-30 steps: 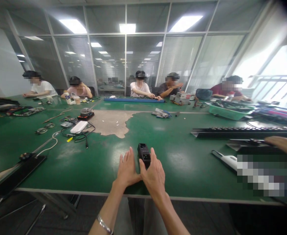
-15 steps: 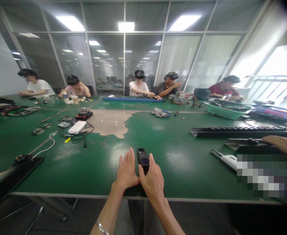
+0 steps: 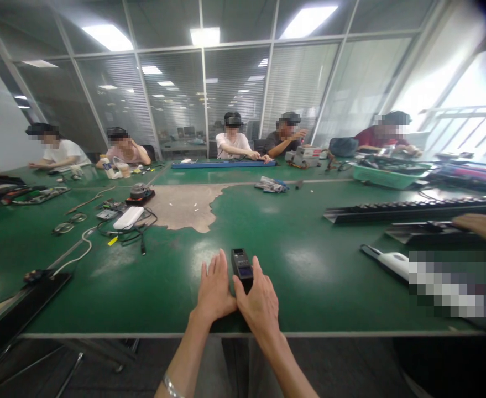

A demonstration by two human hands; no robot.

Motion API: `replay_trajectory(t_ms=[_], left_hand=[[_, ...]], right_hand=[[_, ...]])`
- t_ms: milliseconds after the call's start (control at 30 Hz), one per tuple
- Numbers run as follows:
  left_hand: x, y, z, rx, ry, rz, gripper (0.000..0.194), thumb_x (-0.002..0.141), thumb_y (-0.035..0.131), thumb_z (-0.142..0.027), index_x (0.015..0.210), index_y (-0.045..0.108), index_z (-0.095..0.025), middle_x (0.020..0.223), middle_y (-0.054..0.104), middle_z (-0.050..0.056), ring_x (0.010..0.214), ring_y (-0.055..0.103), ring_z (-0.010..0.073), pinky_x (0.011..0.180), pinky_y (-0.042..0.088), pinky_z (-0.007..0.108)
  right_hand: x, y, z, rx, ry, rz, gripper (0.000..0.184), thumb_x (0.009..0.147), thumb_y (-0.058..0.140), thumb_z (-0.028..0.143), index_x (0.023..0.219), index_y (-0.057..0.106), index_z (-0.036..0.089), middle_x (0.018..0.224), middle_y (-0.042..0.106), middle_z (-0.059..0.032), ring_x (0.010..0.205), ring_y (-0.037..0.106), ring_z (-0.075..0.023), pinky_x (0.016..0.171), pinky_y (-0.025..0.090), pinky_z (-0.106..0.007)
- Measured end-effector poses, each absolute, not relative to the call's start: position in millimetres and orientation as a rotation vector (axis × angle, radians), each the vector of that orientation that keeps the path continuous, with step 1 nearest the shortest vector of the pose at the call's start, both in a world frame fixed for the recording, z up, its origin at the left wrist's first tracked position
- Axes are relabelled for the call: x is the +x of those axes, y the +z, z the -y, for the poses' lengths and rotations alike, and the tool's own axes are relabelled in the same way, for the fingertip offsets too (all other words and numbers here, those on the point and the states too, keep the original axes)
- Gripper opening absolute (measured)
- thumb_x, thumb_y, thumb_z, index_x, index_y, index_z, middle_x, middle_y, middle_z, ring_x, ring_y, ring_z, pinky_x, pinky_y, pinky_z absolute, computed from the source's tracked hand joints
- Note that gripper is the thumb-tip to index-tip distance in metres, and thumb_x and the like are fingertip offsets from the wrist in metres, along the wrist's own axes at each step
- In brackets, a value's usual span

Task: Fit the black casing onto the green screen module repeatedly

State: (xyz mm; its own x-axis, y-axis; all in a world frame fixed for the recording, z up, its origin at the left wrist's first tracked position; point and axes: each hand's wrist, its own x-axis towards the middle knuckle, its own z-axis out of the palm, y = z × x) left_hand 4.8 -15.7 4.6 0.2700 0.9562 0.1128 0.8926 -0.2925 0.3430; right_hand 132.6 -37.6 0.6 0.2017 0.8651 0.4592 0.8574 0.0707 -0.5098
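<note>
A small black device [image 3: 241,264] with a dark screen sits on the green table [image 3: 151,282] near its front edge. My right hand [image 3: 259,301] is wrapped round the near end of the device, thumb on its left side, fingers along its right. My left hand [image 3: 214,290] lies flat on the table just left of the device, fingers stretched out and together, touching my right thumb. A bracelet shows on my left wrist.
A white box with tangled cables [image 3: 129,218] lies at the left. A long black keyboard-like strip [image 3: 412,209] and a white tool [image 3: 387,260] are at the right, with another person's hand [image 3: 481,226]. Several people sit along the far edge. A worn brown patch [image 3: 187,204] marks the middle.
The device has tilted from slightly raised to lying lower on the table. Both hands stayed in place; the view shifted a little.
</note>
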Motion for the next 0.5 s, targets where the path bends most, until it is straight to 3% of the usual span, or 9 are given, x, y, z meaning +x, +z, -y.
replay_trajectory(t_ms=[200, 500], left_hand=[[5, 4, 15, 2.337, 0.431, -1.727, 0.1, 0.082, 0.043, -0.048, 0.153, -0.015, -0.008, 0.163, 0.004, 0.013, 0.15, 0.006, 0.0303, 0.119, -0.001, 0.05], [4, 6, 15, 2.332, 0.415, -1.719, 0.131, 0.065, 0.057, -0.075, 0.153, -0.014, -0.008, 0.162, 0.004, 0.017, 0.149, 0.005, 0.0351, 0.119, 0.0, 0.053]], right_hand=[[129, 19, 36, -1.745, 0.014, 1.612, 0.069, 0.09, 0.049, 0.039, 0.148, 0.034, 0.006, 0.128, 0.062, -0.0186, 0.106, 0.061, -0.0302, 0.091, 0.047, -0.041], [159, 41, 26, -1.643, -0.005, 1.446, 0.069, 0.091, 0.047, 0.046, 0.146, 0.036, 0.008, 0.136, 0.056, -0.0197, 0.114, 0.057, -0.0299, 0.095, 0.046, -0.043]])
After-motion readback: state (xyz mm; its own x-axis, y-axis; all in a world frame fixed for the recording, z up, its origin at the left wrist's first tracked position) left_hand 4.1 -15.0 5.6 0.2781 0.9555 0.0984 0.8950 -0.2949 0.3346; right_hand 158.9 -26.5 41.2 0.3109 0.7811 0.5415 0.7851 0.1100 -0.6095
